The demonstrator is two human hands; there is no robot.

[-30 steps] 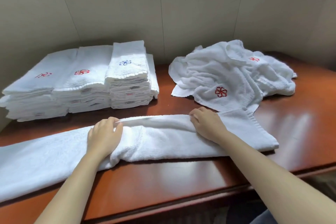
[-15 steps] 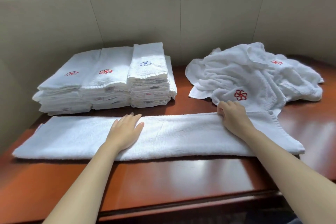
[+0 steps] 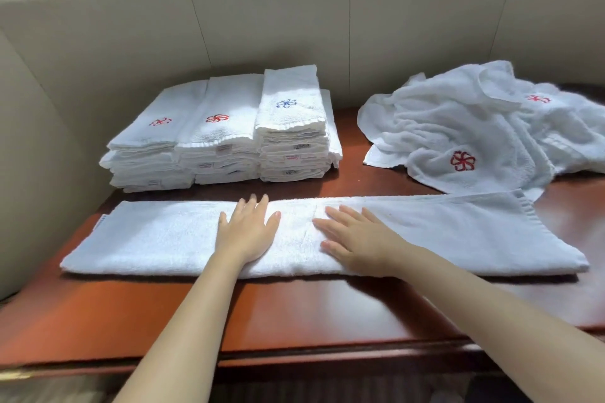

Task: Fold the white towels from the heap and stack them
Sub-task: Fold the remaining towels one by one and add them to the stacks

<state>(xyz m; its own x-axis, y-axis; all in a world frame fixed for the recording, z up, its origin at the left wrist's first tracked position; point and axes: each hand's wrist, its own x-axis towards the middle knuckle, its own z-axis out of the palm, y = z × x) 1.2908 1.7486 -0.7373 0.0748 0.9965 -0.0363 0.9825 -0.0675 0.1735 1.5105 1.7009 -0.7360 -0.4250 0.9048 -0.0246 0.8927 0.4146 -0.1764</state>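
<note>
A white towel (image 3: 458, 232), folded lengthwise into a long strip, lies flat across the brown table (image 3: 294, 314). My left hand (image 3: 247, 232) rests flat on its middle with fingers straight. My right hand (image 3: 355, 239) lies flat just to the right of it, fingers spread and pointing left. A heap of unfolded white towels (image 3: 474, 127) with red flower emblems sits at the back right. Three stacks of folded white towels (image 3: 222, 137) stand side by side at the back left.
A beige wall runs behind the table and along its left side. The table's front edge (image 3: 327, 360) lies close below my forearms. Bare wood shows between the towel strip and that edge.
Both hands let go of the towel's far edge and now lie flat on it. My right hand slid left toward the middle. The strip is now smoothed and fully on the table.
</note>
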